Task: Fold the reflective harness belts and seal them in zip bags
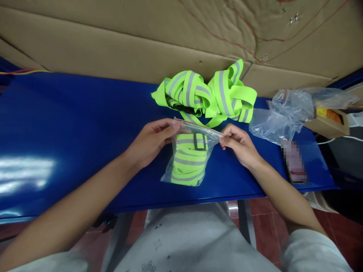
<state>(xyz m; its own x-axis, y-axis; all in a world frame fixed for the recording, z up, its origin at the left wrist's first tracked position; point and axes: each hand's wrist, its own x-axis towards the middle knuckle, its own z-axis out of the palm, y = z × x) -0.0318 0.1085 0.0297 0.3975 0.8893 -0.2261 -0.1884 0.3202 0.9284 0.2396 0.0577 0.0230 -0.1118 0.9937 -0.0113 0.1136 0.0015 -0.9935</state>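
Bag [198, 129] is showing near the centre of the frame, against the blue counter [85, 124], and is holding a folded green strap [189, 161] with a black buckle [195, 141]. The grip of the left hand [151, 141] is pinching the bag's upper left corner; the grip of the right hand [239, 145] is pinching its upper right corner. Loose straps [222, 92] are lying heaped just above, while clear bags [279, 121] and a phone [295, 164] are lying at right.
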